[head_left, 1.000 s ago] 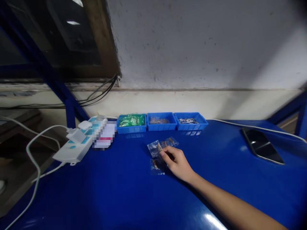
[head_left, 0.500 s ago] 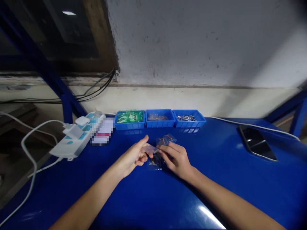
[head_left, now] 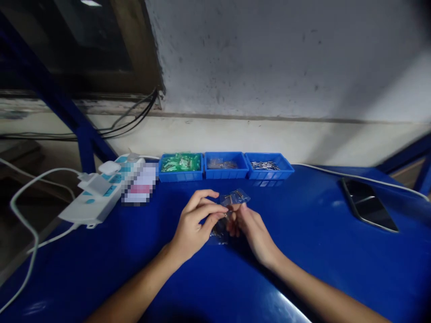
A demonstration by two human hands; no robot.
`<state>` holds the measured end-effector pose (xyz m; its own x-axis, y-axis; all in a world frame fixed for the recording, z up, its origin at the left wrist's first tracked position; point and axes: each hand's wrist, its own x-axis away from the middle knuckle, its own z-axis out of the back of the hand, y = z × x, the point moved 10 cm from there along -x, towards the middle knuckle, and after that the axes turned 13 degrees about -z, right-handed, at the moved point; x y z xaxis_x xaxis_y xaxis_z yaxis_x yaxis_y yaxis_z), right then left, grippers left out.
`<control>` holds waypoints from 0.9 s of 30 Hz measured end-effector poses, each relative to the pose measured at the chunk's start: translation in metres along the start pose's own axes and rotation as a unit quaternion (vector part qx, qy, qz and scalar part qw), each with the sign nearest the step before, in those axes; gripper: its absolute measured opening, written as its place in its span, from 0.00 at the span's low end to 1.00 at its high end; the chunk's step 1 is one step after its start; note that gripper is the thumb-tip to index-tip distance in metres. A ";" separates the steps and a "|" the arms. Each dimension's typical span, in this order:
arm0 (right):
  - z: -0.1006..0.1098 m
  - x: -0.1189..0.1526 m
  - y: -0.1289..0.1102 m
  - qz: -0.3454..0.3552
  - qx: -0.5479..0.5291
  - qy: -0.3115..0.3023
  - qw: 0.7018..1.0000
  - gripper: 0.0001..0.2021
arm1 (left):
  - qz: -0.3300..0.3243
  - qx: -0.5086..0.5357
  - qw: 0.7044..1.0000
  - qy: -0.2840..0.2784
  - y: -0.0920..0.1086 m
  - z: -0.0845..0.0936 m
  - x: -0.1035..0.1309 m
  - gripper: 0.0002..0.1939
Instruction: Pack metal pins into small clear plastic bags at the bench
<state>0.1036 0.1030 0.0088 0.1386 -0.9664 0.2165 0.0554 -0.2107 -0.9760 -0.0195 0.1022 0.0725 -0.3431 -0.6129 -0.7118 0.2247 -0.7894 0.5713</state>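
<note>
my left hand (head_left: 193, 228) pinches a small, thin, shiny thing (head_left: 226, 215), maybe clear plastic, with thumb and pointer almost touching; its other fingers stand up loosely. my right hand (head_left: 255, 231) is curled in tight beside it, and i cannot tell what its fingers have hold of. the shiny thing is in front of the middle blue plastic bin (head_left: 226, 174), on my side. it seems to lie from my left fingertips toward my right, but i cannot see its ends, so i'm not sure which way it points.

some flat, see-through plastic bags (head_left: 235, 196) lie between that bin and my fingers, longer side to side, a bit tipped. another clear, squarish plastic bag (head_left: 219, 237) lies under my fingers, farther from the bin. these have little goldish bits in them, so i guess that part is done. the thing in my fingers is not set down, and the bin has plenty left in it.
</note>
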 end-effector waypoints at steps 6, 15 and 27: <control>0.068 -0.018 -0.005 0.003 -0.042 0.145 0.989 0.17 | 0.022 -0.063 0.994 0.087 -0.018 0.032 -0.003 0.06; 0.015 -0.002 -0.012 -0.037 0.003 -0.018 0.999 0.17 | -0.045 -0.019 0.999 -0.016 0.007 -0.005 0.002 0.10; -0.002 0.038 -0.052 0.309 0.323 0.079 0.891 0.09 | 0.292 0.250 0.922 -0.042 -0.049 -0.028 0.024 0.17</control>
<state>0.1045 0.0766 0.0673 0.2024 -0.8878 -0.4133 0.5806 0.4486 -0.6795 -0.0129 0.1253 0.0158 -0.3714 -0.9065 -0.2006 -0.0477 -0.1971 0.9792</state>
